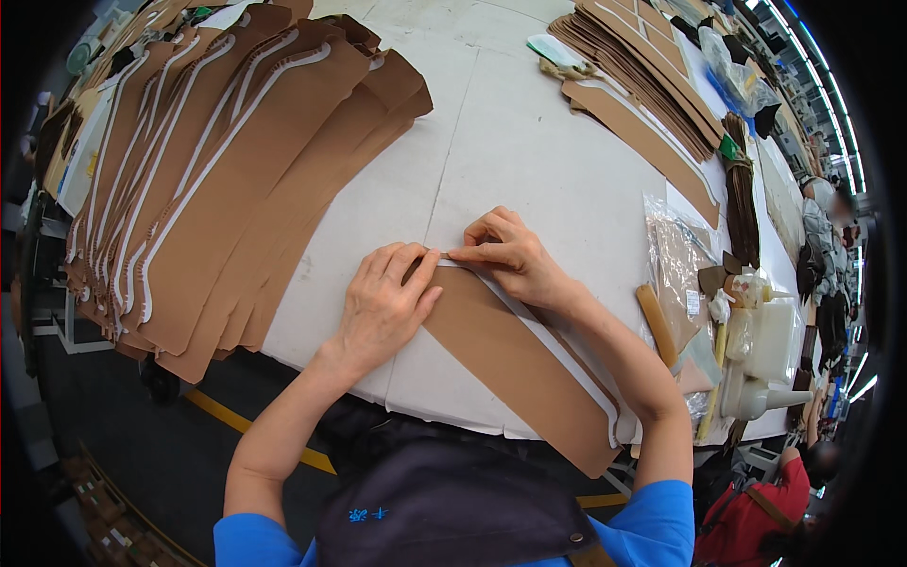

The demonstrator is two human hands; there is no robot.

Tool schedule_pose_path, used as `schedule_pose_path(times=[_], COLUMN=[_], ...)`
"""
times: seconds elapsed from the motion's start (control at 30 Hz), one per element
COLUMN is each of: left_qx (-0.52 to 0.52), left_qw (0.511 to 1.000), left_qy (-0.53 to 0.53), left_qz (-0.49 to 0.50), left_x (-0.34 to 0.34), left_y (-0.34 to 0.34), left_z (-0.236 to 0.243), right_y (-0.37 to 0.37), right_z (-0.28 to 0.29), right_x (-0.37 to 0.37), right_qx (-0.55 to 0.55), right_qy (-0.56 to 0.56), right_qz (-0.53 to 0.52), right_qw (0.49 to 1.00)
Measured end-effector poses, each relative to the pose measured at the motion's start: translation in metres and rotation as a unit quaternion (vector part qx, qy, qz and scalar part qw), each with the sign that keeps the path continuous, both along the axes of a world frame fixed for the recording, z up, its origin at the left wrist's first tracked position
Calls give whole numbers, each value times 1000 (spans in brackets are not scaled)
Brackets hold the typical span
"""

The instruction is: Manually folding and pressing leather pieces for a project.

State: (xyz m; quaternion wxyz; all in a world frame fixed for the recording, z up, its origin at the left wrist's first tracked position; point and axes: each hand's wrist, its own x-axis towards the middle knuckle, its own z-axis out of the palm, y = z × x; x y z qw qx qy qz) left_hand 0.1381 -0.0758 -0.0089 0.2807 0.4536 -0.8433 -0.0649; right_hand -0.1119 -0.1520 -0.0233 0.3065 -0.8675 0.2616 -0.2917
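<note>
A long brown panel (510, 369) with a white strip (557, 350) along its right side lies diagonally on the pale worktable (472, 123) before me. My left hand (383, 293) rests on the panel's upper end, fingers slightly bent and thumb apart. Just right of it, my right hand (505, 250) pinches the top edge, where the white strip bends; its thumb and index tip are close beside my left fingertips.
Overlapping brown panels with white strips (217, 208) cover the left side. Another stack (642, 94) is at upper right. A plastic bag (680, 265), wooden tool (657, 321) and white containers (770, 345) sit rightward. A person in red (775, 491) is at lower right.
</note>
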Motion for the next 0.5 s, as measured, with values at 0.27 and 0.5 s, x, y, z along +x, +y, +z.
schedule_pose_path(times=[0.27, 0.5], left_qx=[-3, 47], left_qw=[1000, 992], left_qy=[9, 101], left_qz=[10, 58], left_x=[-1, 3], left_y=[-1, -13], left_z=[2, 2], right_y=[10, 35], right_z=[5, 25], right_x=[13, 16], right_qx=[-143, -22], right_qy=[60, 29], right_qz=[3, -43], right_qw=[988, 998])
